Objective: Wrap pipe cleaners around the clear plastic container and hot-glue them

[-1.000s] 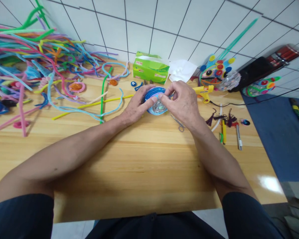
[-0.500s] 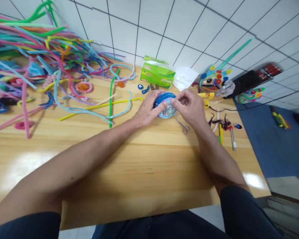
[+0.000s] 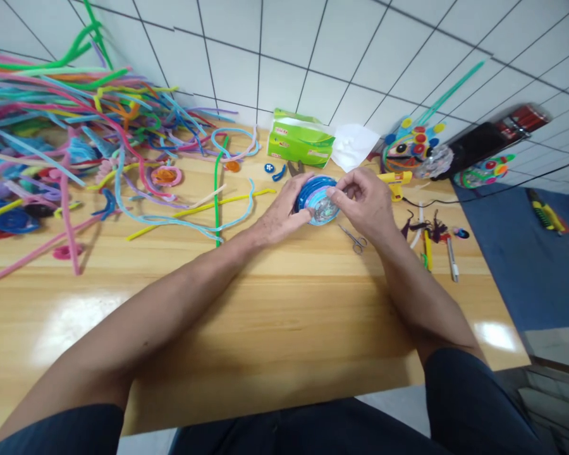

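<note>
A round, clear plastic piece wrapped in blue and lilac pipe cleaners (image 3: 320, 208) is between my hands near the back of the table. My left hand (image 3: 284, 212) is wrapped around its left side, thumb at the front edge. My right hand (image 3: 365, 199) is at its right rim with thumb and forefinger pinched together; whatever lies between those fingertips is too small to make out. Small scissors (image 3: 354, 240) lie on the table just below my right hand. Behind my left hand are pliers (image 3: 294, 168), partly hidden, and a small blue button-like piece (image 3: 269, 168).
A heap of coloured pipe cleaners (image 3: 76, 133) covers the back left. Behind the work stand a green tissue pack (image 3: 301, 142) and white tissue (image 3: 355, 145). To the right are a yellow glue gun (image 3: 396, 183), its cord, a decorated bottle figure (image 3: 408, 151) and a craft knife (image 3: 452, 259).
My left thumb has slid from the middle of the wrapped piece down to its lower left edge. The right hand keeps its pinch at the rim. The whole view has shifted slightly.
</note>
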`<state>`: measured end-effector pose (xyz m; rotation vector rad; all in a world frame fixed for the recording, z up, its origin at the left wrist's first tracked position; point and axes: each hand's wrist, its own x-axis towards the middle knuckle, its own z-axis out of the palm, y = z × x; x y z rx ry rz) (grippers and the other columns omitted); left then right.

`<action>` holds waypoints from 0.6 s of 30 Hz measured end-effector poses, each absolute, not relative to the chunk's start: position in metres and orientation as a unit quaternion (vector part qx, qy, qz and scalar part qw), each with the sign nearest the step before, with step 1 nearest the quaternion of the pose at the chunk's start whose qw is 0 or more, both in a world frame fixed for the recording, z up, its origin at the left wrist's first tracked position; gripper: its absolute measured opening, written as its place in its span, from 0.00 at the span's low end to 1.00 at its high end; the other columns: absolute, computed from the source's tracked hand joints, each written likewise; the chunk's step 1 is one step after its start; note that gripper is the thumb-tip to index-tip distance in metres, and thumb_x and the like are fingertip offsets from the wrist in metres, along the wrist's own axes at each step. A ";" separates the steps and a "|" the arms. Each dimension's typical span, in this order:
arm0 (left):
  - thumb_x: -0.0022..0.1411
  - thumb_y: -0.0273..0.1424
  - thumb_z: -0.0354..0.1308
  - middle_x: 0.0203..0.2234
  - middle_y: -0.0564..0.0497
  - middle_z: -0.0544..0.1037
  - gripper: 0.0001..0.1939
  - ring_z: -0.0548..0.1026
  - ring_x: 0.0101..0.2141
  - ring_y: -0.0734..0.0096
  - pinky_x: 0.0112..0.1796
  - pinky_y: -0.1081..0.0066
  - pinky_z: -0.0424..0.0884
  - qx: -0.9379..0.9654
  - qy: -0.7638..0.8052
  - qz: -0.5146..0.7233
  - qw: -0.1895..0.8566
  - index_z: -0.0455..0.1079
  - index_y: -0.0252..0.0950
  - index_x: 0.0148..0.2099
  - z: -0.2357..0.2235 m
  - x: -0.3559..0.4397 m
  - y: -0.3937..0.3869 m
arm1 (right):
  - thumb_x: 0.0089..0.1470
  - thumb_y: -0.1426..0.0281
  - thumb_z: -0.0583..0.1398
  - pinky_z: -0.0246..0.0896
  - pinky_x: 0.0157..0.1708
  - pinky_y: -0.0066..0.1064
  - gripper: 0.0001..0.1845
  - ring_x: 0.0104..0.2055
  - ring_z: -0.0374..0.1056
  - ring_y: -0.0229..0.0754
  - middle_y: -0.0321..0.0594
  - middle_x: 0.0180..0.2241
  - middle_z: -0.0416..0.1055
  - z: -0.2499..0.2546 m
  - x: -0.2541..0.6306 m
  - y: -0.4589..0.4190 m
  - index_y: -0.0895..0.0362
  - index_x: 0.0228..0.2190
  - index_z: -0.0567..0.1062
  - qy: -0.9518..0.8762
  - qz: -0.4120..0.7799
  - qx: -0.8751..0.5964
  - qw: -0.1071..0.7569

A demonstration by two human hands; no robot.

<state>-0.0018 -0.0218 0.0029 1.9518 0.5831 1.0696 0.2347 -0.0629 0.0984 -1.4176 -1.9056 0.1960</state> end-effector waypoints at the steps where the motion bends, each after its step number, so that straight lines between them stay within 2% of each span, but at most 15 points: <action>1: 0.75 0.50 0.66 0.82 0.35 0.69 0.44 0.67 0.82 0.36 0.84 0.38 0.62 0.779 0.227 0.423 0.405 0.61 0.43 0.85 0.002 -0.003 -0.021 | 0.62 0.60 0.72 0.64 0.38 0.39 0.14 0.31 0.63 0.41 0.32 0.31 0.73 0.099 0.235 -0.063 0.48 0.31 0.74 -0.742 0.078 -0.553 0.371; 5: 0.78 0.52 0.66 0.83 0.36 0.69 0.43 0.67 0.82 0.34 0.84 0.34 0.62 0.790 0.221 0.415 0.395 0.60 0.44 0.86 0.004 -0.007 -0.019 | 0.60 0.61 0.72 0.64 0.38 0.39 0.13 0.31 0.62 0.41 0.32 0.31 0.72 0.098 0.234 -0.061 0.49 0.30 0.74 -0.735 0.096 -0.556 0.376; 9: 0.81 0.56 0.65 0.84 0.32 0.66 0.46 0.65 0.84 0.33 0.85 0.36 0.59 0.806 0.224 0.406 0.367 0.59 0.38 0.87 0.003 -0.014 -0.015 | 0.61 0.65 0.72 0.65 0.39 0.39 0.13 0.33 0.65 0.42 0.33 0.32 0.74 0.097 0.230 -0.058 0.49 0.30 0.73 -0.729 0.120 -0.550 0.390; 12: 0.75 0.62 0.71 0.86 0.29 0.63 0.57 0.63 0.85 0.28 0.85 0.33 0.60 0.809 0.240 0.386 0.373 0.56 0.37 0.89 0.000 -0.019 -0.012 | 0.61 0.69 0.70 0.66 0.43 0.40 0.13 0.35 0.67 0.44 0.34 0.34 0.75 0.098 0.226 -0.056 0.49 0.30 0.72 -0.735 0.124 -0.545 0.384; 14: 0.73 0.65 0.71 0.86 0.25 0.61 0.62 0.62 0.85 0.25 0.85 0.31 0.60 0.805 0.254 0.373 0.384 0.53 0.35 0.90 -0.001 -0.023 -0.011 | 0.62 0.71 0.71 0.66 0.45 0.41 0.14 0.37 0.68 0.45 0.35 0.35 0.76 0.099 0.224 -0.055 0.49 0.30 0.72 -0.735 0.129 -0.551 0.373; 18: 0.77 0.62 0.69 0.88 0.30 0.58 0.57 0.61 0.86 0.28 0.84 0.32 0.61 0.817 0.266 0.358 0.367 0.51 0.40 0.91 0.002 -0.031 -0.013 | 0.63 0.72 0.72 0.65 0.47 0.42 0.14 0.41 0.72 0.47 0.38 0.39 0.79 0.101 0.221 -0.052 0.50 0.31 0.73 -0.733 0.149 -0.561 0.354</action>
